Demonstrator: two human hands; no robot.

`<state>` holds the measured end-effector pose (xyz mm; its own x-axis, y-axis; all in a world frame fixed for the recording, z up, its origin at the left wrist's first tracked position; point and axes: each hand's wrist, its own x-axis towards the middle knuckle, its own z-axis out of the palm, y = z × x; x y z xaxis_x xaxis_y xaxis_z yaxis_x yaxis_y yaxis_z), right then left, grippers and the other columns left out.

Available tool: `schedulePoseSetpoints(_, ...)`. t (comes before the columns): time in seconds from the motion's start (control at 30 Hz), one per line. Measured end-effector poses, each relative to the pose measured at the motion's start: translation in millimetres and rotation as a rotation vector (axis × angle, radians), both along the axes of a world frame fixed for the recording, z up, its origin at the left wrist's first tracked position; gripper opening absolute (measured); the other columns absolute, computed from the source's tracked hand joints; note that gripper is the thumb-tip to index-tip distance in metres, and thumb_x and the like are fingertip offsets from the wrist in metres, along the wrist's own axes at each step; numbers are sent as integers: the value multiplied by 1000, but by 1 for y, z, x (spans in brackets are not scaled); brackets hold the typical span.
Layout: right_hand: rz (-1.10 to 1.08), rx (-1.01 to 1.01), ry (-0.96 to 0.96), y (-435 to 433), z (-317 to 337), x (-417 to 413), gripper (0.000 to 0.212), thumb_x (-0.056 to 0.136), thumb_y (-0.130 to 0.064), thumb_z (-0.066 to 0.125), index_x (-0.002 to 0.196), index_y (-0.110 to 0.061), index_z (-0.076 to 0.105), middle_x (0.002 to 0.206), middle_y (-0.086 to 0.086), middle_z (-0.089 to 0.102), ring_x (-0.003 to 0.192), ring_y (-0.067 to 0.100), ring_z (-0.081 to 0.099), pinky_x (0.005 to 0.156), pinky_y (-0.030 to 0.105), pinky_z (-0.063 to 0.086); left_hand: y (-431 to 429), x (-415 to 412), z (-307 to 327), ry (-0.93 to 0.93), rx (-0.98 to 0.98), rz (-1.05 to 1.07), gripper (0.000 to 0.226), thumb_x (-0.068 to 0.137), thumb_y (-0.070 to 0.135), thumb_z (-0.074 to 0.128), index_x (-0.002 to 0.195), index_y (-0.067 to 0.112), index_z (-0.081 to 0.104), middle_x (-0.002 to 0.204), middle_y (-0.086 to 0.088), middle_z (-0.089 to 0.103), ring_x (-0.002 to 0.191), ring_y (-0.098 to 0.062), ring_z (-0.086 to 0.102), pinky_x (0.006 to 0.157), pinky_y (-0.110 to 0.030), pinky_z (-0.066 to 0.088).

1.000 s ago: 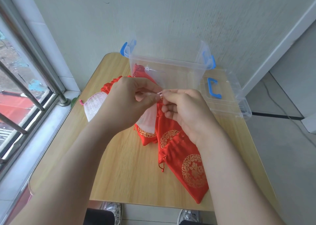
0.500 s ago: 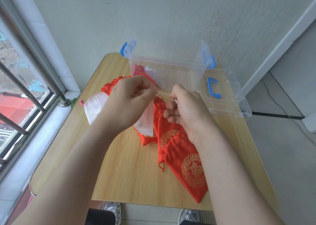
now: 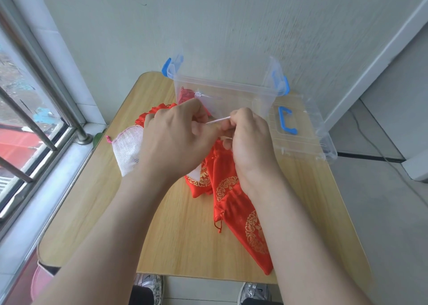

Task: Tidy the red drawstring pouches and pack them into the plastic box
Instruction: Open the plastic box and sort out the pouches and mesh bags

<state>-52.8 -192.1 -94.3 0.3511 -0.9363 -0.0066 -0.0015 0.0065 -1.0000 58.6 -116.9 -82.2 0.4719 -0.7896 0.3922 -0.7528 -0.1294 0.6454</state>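
Both hands are raised over the table's middle. My left hand (image 3: pixel 172 140) and my right hand (image 3: pixel 249 140) pinch the two ends of a thin pale drawstring (image 3: pixel 217 121) stretched between them. Under my hands hangs a white mesh pouch, mostly hidden. Red pouches with gold emblems (image 3: pixel 243 212) lie on the wooden table (image 3: pixel 129 212) below and to the front right. More red fabric (image 3: pixel 157 112) is bunched behind my left hand. The clear plastic box (image 3: pixel 231 91) with blue latches stands at the back, with one red pouch (image 3: pixel 185 96) and a white one inside.
The box's clear lid (image 3: pixel 301 130) with a blue handle lies to the right of the box. A white mesh pouch (image 3: pixel 127 149) with pink trim lies at the left. A barred window (image 3: pixel 30 119) runs along the left side; a wall stands behind the table.
My hands have drawn apart, pulling the pale drawstring taut between them. The right hand moved slightly right and up.
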Motion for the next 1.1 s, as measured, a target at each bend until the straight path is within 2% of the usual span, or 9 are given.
schedulePoseSetpoints(0.23, 14, 109, -107, -7, 0, -9, 5, 99, -16, 66, 100, -18, 70, 94, 3, 75, 88, 15, 71, 76, 34, 51, -1, 18, -14, 179, -53, -199, 11, 99, 21, 69, 108, 24, 74, 96, 9, 77, 93, -11, 73, 81, -40, 57)
schedulePoseSetpoints(0.3, 86, 83, 21, -6, -1, -13, 25, 93, -12, 73, 117, -22, 71, 101, -3, 79, 89, 8, 74, 74, 25, 53, -1, 21, -17, 226, -59, -223, 20, 99, 25, 74, 118, 23, 70, 108, 10, 78, 104, -6, 74, 88, -39, 58)
schedulePoseSetpoints(0.37, 151, -12, 140, -1, -3, -13, 38, 90, -12, 78, 124, -26, 68, 103, -5, 81, 93, 4, 77, 71, 18, 56, -2, 22, -19, 277, -84, -197, 26, 96, 27, 78, 119, 22, 68, 107, 7, 79, 102, -11, 75, 89, -44, 59)
schedulePoseSetpoints(0.47, 196, -172, 150, 5, -5, -10, 28, 95, -14, 78, 120, -23, 69, 94, 0, 82, 89, 15, 80, 75, 29, 63, -2, 22, -17, 348, -150, -131, 19, 92, 29, 83, 105, 21, 72, 97, 8, 78, 88, -16, 76, 82, -43, 61)
schedulePoseSetpoints(0.73, -168, -356, 63, -12, 6, 7, 22, 91, -12, 77, 109, -21, 69, 83, -12, 77, 76, 10, 75, 73, 36, 60, -4, 32, -20, 371, -109, 243, 23, 102, 16, 51, 102, 26, 72, 99, 18, 73, 91, -1, 67, 65, -10, 44)
schedulePoseSetpoints(0.9, -418, -517, -28, -49, 24, 35, 17, 90, -18, 75, 107, -18, 72, 95, -7, 79, 79, 14, 78, 73, 49, 64, -6, 34, -36, 219, 37, 219, 23, 95, 12, 56, 112, 16, 71, 114, 1, 70, 111, -25, 60, 93, -38, 47)
schedulePoseSetpoints(1.0, -549, -580, -28, -72, 34, 53, 10, 94, -25, 76, 95, -21, 67, 81, -13, 75, 69, 8, 73, 74, 34, 62, -7, 32, -40, 124, 174, 224, 28, 94, 15, 55, 118, 22, 69, 125, -6, 60, 122, -34, 48, 100, -47, 41)
schedulePoseSetpoints(1.07, -590, -656, 79, -84, 38, 61, 6, 96, -19, 74, 95, -17, 68, 78, -16, 66, 66, 9, 61, 76, 5, 41, -8, 33, -42, 94, 211, 216, 31, 94, 12, 54, 120, 22, 68, 130, -8, 56, 123, -35, 45, 100, -48, 40)
schedulePoseSetpoints(1.1, -584, -669, 162, -89, 37, 64, 3, 96, -13, 72, 98, -13, 69, 80, -13, 65, 71, 13, 55, 73, 5, 34, -8, 33, -42, 90, 221, 209, 32, 94, 12, 54, 121, 22, 67, 132, -9, 54, 124, -35, 45, 101, -47, 40)
